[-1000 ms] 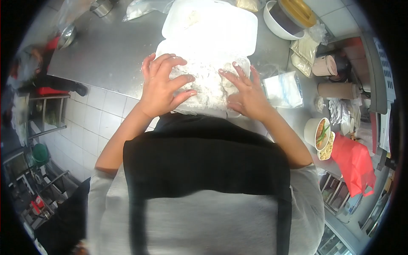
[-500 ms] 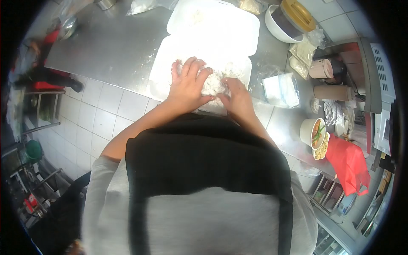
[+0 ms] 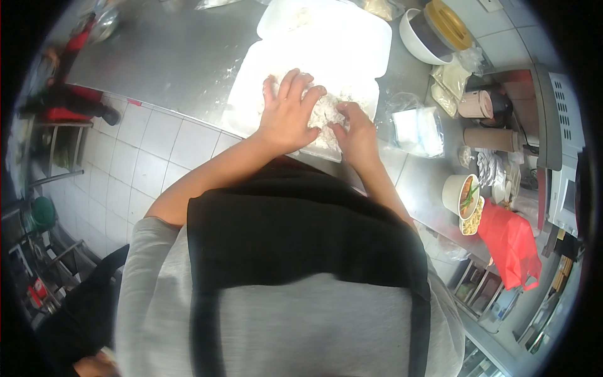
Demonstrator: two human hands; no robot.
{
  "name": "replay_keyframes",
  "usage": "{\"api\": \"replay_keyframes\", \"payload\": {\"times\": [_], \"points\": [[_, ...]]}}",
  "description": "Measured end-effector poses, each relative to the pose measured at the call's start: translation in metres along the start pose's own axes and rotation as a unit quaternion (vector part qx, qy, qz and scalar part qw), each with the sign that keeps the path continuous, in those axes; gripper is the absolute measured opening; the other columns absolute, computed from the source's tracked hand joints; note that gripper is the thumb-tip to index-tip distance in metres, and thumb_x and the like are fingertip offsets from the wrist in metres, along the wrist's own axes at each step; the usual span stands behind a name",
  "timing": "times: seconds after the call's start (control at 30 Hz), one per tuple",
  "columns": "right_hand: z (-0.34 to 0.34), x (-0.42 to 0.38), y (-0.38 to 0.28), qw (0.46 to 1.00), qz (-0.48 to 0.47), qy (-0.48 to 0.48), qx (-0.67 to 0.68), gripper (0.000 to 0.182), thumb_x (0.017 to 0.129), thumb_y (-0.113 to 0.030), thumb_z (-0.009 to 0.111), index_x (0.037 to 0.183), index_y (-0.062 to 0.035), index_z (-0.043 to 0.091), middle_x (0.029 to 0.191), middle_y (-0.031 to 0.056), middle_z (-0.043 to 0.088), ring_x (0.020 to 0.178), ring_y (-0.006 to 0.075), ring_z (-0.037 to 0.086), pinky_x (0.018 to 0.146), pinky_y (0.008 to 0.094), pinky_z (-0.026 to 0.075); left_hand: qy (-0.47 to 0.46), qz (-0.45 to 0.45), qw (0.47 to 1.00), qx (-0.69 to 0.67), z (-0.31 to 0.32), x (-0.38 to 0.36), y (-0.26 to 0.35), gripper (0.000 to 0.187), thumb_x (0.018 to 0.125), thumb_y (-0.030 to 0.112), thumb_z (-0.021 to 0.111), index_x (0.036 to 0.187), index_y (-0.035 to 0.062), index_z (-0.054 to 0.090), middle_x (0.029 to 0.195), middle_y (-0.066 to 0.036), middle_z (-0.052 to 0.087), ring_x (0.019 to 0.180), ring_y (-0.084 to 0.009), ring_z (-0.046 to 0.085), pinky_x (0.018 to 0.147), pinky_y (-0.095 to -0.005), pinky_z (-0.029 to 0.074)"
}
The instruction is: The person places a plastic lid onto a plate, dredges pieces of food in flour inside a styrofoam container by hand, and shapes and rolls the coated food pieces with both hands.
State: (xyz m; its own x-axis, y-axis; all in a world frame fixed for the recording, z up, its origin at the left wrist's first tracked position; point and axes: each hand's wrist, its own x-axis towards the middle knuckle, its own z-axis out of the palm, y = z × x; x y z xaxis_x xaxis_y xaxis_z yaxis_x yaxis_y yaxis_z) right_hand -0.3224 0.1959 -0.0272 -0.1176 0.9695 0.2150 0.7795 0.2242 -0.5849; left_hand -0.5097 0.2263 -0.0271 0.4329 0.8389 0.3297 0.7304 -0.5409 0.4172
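Observation:
A white hinged foam box [image 3: 361, 41] lies unfolded on the steel table, its bright surface dusted with white powder that looks like flour. Lumpy, powder-coated food [image 3: 325, 116] sits in the near half; what is under the coating cannot be made out. My left hand [image 3: 287, 113] is open, fingers spread, and rests over the left side of these pieces. From the right, my right hand [image 3: 358, 132] has its fingers and thumb curled around the edge of the coated food. Its grip is partly hidden.
To the right are a bagged white pack [image 3: 418, 131], a white bowl with a yellow-lidded container [image 3: 446, 31], bags of powder [image 3: 449, 85], food tubs [image 3: 461, 196] and a red bag [image 3: 510, 242]. Another person's foot [image 3: 111, 115] shows at left, and a hand [image 3: 94, 364] at lower left.
The view has shifted slightly, so the box sits a little further right. My hands stay at the coated food, the left still spread. A person's hand now shows more at lower left.

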Motion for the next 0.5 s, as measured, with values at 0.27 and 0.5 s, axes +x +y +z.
{"api": "replay_keyframes", "payload": {"times": [0.27, 0.5], "points": [[-0.003, 0.006, -0.009, 0.997, 0.049, -0.012, 0.057, 0.030, 0.082, -0.011, 0.070, 0.108, -0.0022, 0.057, 0.101, 0.0205, 0.066, 0.094, 0.0372, 0.065, 0.081, 0.0428, 0.051, -0.017, -0.006, 1.000, 0.001, -0.006, -0.001, -0.001, 0.070, 0.066, 0.032, 0.081, 0.127, 0.0183, 0.048, 0.137, -0.010, 0.037, 0.139, -0.0334, 0.024, 0.107, -0.0665, 0.017], [0.001, 0.008, -0.011, 0.999, 0.034, 0.001, 0.024, 0.027, 0.085, -0.009, 0.065, 0.109, -0.0014, 0.054, 0.102, 0.0207, 0.065, 0.096, 0.0399, 0.063, 0.082, 0.0462, 0.050, -0.026, 0.013, 0.999, 0.015, -0.009, 0.000, -0.002, 0.067, 0.067, 0.032, 0.080, 0.125, 0.0186, 0.049, 0.137, -0.009, 0.038, 0.139, -0.0332, 0.025, 0.106, -0.0664, 0.019]]}}
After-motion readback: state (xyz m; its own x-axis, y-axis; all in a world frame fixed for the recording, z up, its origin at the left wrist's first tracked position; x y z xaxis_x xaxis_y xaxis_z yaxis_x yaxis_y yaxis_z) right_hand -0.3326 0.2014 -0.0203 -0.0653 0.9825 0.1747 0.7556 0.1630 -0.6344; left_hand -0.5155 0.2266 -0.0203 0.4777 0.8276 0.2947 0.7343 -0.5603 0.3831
